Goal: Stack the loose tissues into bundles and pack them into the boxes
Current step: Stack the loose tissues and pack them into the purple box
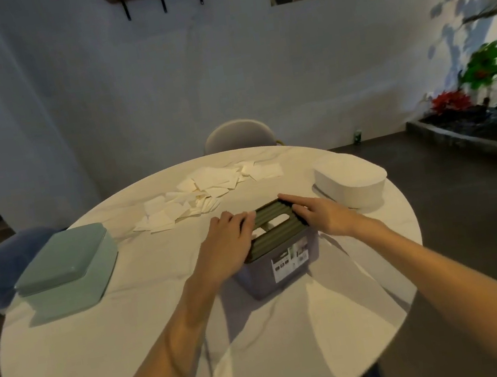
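Both hands lie on the ribbed olive lid (273, 223) of a grey tissue box (280, 267) at the middle of the round white table (104, 355). The left hand (228, 243) covers the lid's near-left end, its fingers (243, 218) bent over the edge and pressing down rather than clasping. The right hand (318, 213) lies flat along the far-right side, fingers (290, 199) straight and spread, holding nothing.

Between the two hands the lid's slot shows, with pale tissue visible inside it. The lid's long axis runs from near-left to far-right, its ridges running the same way; the box below carries a printed label on the side turned toward the camera.

There are three boxes in all: this grey one, a pale green box (66, 273) with a closed lid well to the left near the table edge, and a white oval box (351, 181) just beyond the right hand.

One scattered heap of loose tissues (205, 191) lies flat beyond the fingers, toward the far side of the table, apart from every box; the sheets overlap too much to count.

A chair back (239, 134) stands behind the table.
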`<state>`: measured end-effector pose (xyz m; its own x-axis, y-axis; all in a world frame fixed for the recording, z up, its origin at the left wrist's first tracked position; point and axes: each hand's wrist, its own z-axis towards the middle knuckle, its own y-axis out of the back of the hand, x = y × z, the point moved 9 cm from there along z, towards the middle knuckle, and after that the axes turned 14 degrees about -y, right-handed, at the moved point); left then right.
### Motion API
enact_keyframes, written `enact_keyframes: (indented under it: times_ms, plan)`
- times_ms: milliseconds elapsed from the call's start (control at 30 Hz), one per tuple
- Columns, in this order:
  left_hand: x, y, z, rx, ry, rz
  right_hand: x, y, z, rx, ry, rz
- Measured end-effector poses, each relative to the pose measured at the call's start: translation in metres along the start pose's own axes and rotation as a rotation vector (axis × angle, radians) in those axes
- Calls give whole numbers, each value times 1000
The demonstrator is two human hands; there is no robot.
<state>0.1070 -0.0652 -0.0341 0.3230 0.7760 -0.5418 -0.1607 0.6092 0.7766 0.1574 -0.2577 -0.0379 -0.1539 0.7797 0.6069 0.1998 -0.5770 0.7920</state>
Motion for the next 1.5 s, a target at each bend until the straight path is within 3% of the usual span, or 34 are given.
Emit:
enact_keyframes:
  times_ms: [100,233,300,367,533,633,733,867,1067,1233,1400,1500]
  plan:
    - [-2,-4,0,-19,-123,-95,-13,11,15,0,-53,-58]
    - [-2,-31,-17,-79,-219,-423,-25,54,14,-329,-55,21]
    - [-7,-33,-18,-140,-230,-467,-38,77,10,-512,-63,23]
    - [-12,-41,-7,-139,-215,-441,-60,95,12,-629,-148,-137]
    - [-16,-66,44,-195,-108,-220,-115,67,33,-386,-262,-460]
    - [-19,-81,75,-246,-62,-258,-128,58,46,-464,-277,-576]
    - [-17,-95,97,-309,10,-320,-137,64,60,-521,-318,-391]
    - [-20,-109,120,-343,83,-288,-131,54,70,-517,-323,-480]
    - [-26,-120,134,-299,99,-253,-128,52,72,-530,-314,-400]
    - [-9,-137,144,-238,111,-555,-105,68,54,-546,-257,202]
    - [14,-153,146,-273,232,-882,-83,52,62,-479,-227,79]
    - [15,-150,146,-245,230,-894,-80,51,63,-458,-240,116]
